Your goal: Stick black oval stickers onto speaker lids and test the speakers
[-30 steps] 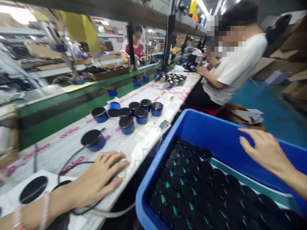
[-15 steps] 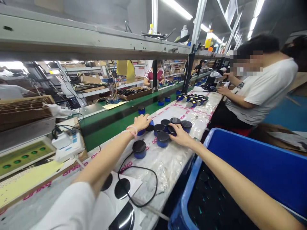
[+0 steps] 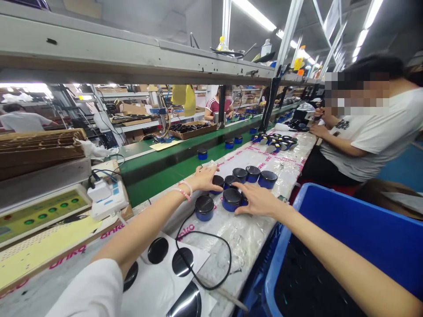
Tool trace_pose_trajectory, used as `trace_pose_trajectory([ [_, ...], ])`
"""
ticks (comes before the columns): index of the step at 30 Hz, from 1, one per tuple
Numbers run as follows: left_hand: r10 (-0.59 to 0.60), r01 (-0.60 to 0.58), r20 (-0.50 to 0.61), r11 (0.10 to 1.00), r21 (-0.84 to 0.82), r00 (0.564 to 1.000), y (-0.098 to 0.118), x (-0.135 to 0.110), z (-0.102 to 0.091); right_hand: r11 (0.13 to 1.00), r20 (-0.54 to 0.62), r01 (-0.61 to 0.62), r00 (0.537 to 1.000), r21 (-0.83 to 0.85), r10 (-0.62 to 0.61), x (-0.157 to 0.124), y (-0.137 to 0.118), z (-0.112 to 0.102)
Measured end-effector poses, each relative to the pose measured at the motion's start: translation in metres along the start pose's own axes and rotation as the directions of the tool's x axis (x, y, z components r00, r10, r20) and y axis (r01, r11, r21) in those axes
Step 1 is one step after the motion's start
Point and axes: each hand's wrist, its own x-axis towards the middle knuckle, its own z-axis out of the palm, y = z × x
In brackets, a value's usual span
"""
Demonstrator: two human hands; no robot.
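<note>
My left hand (image 3: 202, 179) has its fingers stretched apart at the far left of a group of short round blue cases with glossy black tops. It touches or nearly touches one black-topped case (image 3: 217, 184). From the right, my right hand (image 3: 256, 199) curves its thumb and index finger around the side of a case at the group's near edge, which they partly hide. Another case (image 3: 231, 198) stands directly against these fingertips. Several more cases (image 3: 253, 173) stand behind, close together. Nearer to me, one case (image 3: 204, 207) sits apart on the plastic-covered bench (image 3: 251, 246).
A looped black cable (image 3: 228, 259) crosses a sheet of round black stickers (image 3: 183, 262). At right stands a blue bin (image 3: 357, 229) with dark parts inside. A green conveyor (image 3: 158, 176) runs along the left, carrying a case (image 3: 202, 154). A co-worker (image 3: 380, 127) sits farther along.
My right hand has come nearer to me, from a case within the group to the near edge. My left hand has shifted against the group with a case beside it. The view has swung slightly left.
</note>
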Motion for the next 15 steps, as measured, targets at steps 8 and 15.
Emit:
trace_pose_trajectory([
  [8, -0.110, 0.118, 0.200, 0.993, -0.029, 0.974, -0.020, -0.122, 0.008, 0.994, -0.018, 0.107, 0.994, 0.000, -0.107, 0.010, -0.022, 0.008],
  [15, -0.224, 0.202, 0.210, 0.972, 0.119, 0.952, -0.012, -0.170, 0.017, 0.975, -0.049, 0.151, 0.988, 0.162, -0.145, 0.024, -0.069, 0.019],
])
